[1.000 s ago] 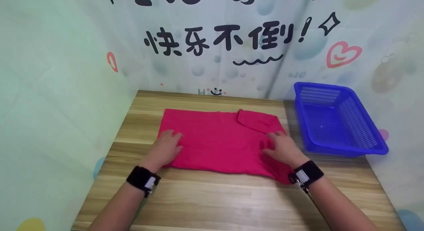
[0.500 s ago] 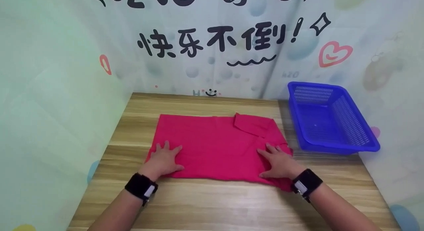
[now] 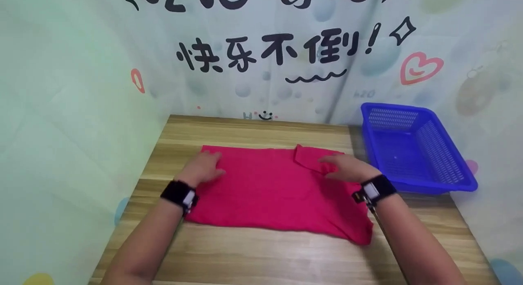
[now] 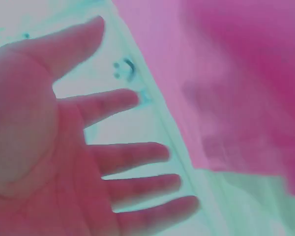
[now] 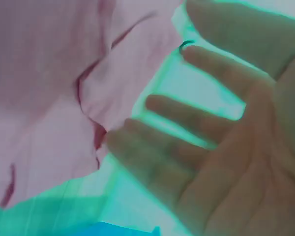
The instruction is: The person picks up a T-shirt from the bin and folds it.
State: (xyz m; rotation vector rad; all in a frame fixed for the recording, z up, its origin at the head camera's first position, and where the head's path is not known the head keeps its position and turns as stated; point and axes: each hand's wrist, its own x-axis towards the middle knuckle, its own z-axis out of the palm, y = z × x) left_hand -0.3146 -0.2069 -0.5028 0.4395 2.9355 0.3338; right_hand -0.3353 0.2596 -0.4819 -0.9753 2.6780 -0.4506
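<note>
A folded red shirt lies flat on the wooden table, a sleeve-like flap turned over at its far right corner. Over the shirt's left side is my left hand, fingers spread and pointing at the far edge. In the left wrist view that palm shows with straight fingers, holding nothing. My right hand is above the far right part, overlapping the flap. Nothing is in the right palm either, its fingers extended and apart. The shirt's near right corner sticks out beyond the rest.
A blue plastic basket stands at the back right, close to my right hand. Printed cloth walls close off the back and both sides of the wooden table.
The shirt has slid a little toward me. Both hands came back pressing on it, then lifted and moved forward to its far part. The basket stays put.
</note>
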